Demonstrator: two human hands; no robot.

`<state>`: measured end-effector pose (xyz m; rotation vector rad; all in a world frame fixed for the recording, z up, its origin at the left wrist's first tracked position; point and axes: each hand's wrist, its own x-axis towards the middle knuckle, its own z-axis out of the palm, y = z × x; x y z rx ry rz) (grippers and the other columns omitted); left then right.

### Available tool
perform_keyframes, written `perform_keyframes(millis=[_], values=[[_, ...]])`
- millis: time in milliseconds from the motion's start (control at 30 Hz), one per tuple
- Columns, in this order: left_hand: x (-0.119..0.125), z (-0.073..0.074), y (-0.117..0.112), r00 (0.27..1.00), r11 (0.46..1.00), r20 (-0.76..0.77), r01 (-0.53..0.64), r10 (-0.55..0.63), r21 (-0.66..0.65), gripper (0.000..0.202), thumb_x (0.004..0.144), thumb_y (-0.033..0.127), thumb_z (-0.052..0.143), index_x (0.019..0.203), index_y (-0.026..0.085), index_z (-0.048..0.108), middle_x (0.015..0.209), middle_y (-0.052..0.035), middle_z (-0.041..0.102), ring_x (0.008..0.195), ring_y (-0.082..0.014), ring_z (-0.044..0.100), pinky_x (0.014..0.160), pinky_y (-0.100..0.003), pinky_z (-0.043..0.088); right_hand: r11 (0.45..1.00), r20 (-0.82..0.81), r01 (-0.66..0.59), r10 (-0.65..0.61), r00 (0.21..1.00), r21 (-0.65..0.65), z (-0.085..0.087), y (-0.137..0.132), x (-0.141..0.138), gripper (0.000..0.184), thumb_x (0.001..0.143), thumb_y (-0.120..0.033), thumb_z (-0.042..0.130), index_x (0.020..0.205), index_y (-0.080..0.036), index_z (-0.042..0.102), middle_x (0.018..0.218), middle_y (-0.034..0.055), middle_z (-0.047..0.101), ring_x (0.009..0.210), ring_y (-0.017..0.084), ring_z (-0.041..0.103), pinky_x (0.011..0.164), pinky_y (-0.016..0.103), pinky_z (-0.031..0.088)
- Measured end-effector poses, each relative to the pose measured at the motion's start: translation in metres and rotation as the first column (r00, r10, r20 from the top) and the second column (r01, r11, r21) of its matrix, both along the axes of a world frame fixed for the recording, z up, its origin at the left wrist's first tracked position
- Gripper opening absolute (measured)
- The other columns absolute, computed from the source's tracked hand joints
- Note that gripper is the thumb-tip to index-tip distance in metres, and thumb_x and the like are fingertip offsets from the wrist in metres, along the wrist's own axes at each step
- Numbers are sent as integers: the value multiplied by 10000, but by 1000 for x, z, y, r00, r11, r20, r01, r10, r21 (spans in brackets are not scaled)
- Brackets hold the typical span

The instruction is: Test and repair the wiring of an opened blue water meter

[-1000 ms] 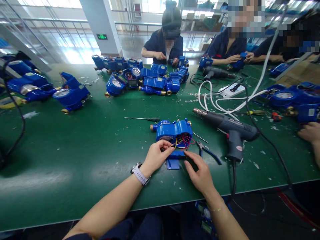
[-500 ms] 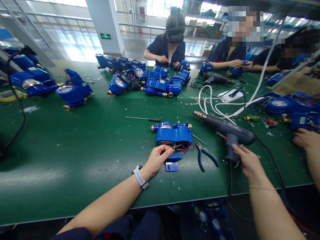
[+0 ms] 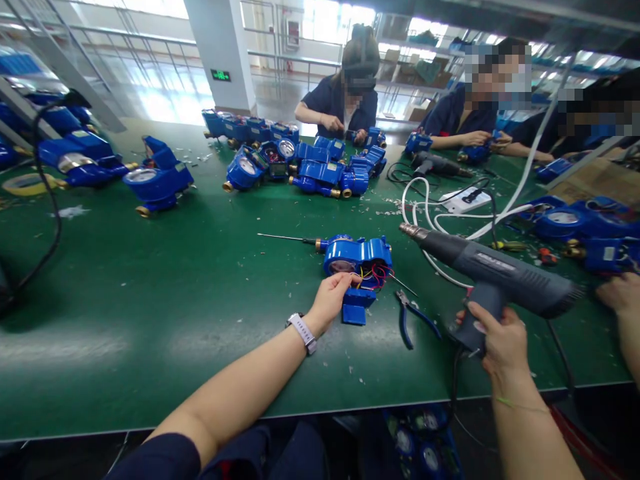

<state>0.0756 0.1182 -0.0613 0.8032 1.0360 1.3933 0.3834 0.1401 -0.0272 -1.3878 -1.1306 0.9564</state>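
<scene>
A blue water meter (image 3: pixel 357 257) lies open on the green table (image 3: pixel 200 293), with red, yellow and blue wires (image 3: pixel 374 273) spilling from its near side and a loose blue cover (image 3: pixel 356 307) below it. My left hand (image 3: pixel 331 297) pinches the wires at the meter's front. My right hand (image 3: pixel 495 339) grips the handle of a grey heat gun (image 3: pixel 493 270), lifted off the table with its metal nozzle pointing left toward the meter. Blue-handled pliers (image 3: pixel 413 317) lie between my hands.
A thin screwdriver (image 3: pixel 287 238) lies left of the meter. Several blue meters (image 3: pixel 305 167) are heaped mid-table, others (image 3: pixel 155 180) at the left and right. White cables (image 3: pixel 440 213) and a power strip (image 3: pixel 467 199) lie at right. Three people sit opposite; another person's hand (image 3: pixel 620 293) rests at far right.
My right hand left the meter, took the heat gun's handle and raised the gun off the table. My left hand stayed at the wires.
</scene>
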Motion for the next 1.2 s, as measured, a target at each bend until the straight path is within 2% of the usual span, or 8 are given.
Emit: perform_keyframes(millis=[100,267,467,633,733,900,1067,1200], values=[[1,-2,12,1000,1000,26,-17,18,-6,261,823,382,594,807,150,712,849,-40,719,817,-177,618,820,-301,457,998,-82,52,-49,995,35,14,-26,-12,251,731,-341,810,835,-175,653,699,48,627,489,181,599,426,310,520],[0,2,18,998,1000,70,3,-5,24,252,766,344,603,585,168,598,727,-21,684,813,-185,619,833,-293,444,971,-234,169,-127,964,169,35,-68,-38,375,576,-267,801,908,-201,638,840,2,598,554,142,569,481,284,525],[5,7,13,990,997,116,73,-74,12,351,742,434,647,551,180,499,665,-30,676,733,-180,630,754,-298,458,998,-495,63,-64,866,-19,38,-91,-57,447,608,-286,802,1037,-235,685,926,15,611,620,131,550,544,277,562],[14,5,13,995,999,97,2,2,-45,407,645,398,761,545,190,426,578,21,597,575,-107,547,594,-231,374,999,-551,-13,-9,835,-37,21,-90,-74,407,661,-254,782,1057,-265,691,950,-7,655,749,154,629,659,284,593],[16,4,13,996,998,82,-32,37,-60,409,652,365,745,525,195,394,568,20,591,546,-97,533,565,-223,359,997,-569,-76,55,821,-13,18,-88,-86,411,675,-273,763,1077,-294,682,1076,4,672,984,219,648,835,373,585],[15,6,14,998,997,59,-4,9,-78,346,654,319,720,525,192,424,525,24,571,517,-101,542,529,-214,358,975,-589,-218,203,782,47,25,-69,-108,441,633,-266,747,1063,-322,667,1318,21,582,1264,321,499,1069,577,396],[14,6,15,999,996,17,51,-50,-68,300,648,262,698,509,184,443,499,23,574,463,-88,506,483,-202,333,935,-592,-347,320,739,72,27,-39,-129,428,586,-254,735,1010,-272,677,1340,59,571,1301,352,456,1087,583,365],[15,3,13,999,998,-19,51,-51,-30,338,659,274,708,505,187,420,487,42,531,482,-86,480,492,-205,301,927,-586,-362,346,733,95,28,-17,-138,425,566,-225,728,982,-294,672,1308,10,596,1334,309,423,1058,529,432]])
